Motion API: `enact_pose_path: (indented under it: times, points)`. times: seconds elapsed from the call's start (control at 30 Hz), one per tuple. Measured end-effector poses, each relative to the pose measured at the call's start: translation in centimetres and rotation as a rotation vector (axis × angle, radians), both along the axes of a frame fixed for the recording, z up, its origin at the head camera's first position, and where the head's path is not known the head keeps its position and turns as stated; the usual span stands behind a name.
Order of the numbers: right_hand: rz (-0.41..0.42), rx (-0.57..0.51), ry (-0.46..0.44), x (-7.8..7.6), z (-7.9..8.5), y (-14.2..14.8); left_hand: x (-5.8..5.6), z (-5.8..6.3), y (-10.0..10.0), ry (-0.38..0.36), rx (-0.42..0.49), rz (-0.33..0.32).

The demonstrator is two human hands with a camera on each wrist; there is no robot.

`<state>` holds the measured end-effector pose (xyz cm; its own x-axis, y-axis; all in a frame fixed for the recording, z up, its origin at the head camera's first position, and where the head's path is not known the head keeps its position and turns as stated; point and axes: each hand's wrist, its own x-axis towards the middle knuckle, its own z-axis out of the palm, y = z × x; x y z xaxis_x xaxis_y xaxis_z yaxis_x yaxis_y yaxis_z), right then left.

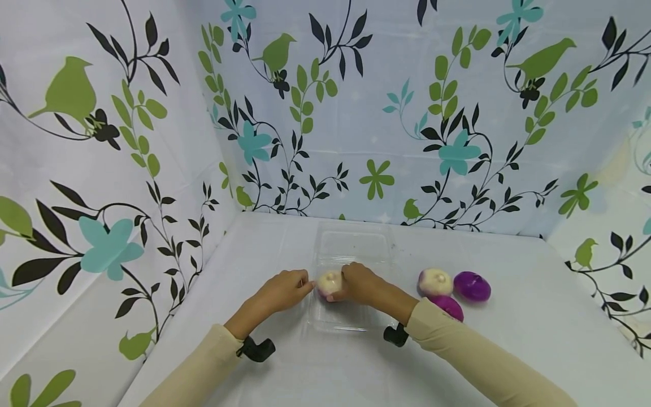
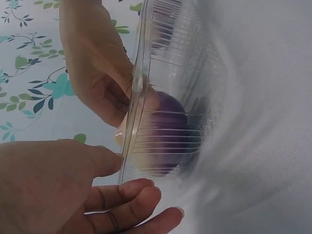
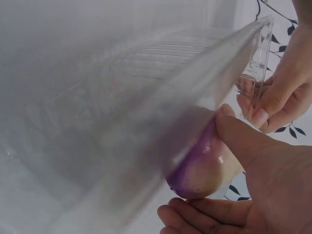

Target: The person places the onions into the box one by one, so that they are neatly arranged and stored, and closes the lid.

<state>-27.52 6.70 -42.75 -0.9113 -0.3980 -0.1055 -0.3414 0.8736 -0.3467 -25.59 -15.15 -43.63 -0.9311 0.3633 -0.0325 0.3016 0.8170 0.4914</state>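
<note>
A clear plastic container with ribbed walls lies on the white table in front of the person. My left hand is at its left side, and in the left wrist view the thumb and fingers pinch the rim. My right hand reaches over the container and grips a purple-and-white turnip. Seen from the right wrist, the thumb lies along the top of this turnip and the fingers curve beneath it. Through the clear wall its purple side shows inside the container.
To the right of the container a pale-topped turnip and two purple turnips sit close together, the nearest partly behind the right sleeve. A patterned cloth with birds and leaves hangs behind and beside the table.
</note>
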Motion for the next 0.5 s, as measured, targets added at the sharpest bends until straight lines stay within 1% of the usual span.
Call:
enact_pose_path:
  times: [0.33,0.5]
  points:
    - [0.012,-0.011,0.015,-0.04,0.06,0.24,-0.29,-0.09,0.05,0.0,-0.019,0.002]
    - [0.015,-0.015,0.018,-0.13,-0.05,0.2,-0.25,-0.09,0.04,0.001,-0.017,0.004]
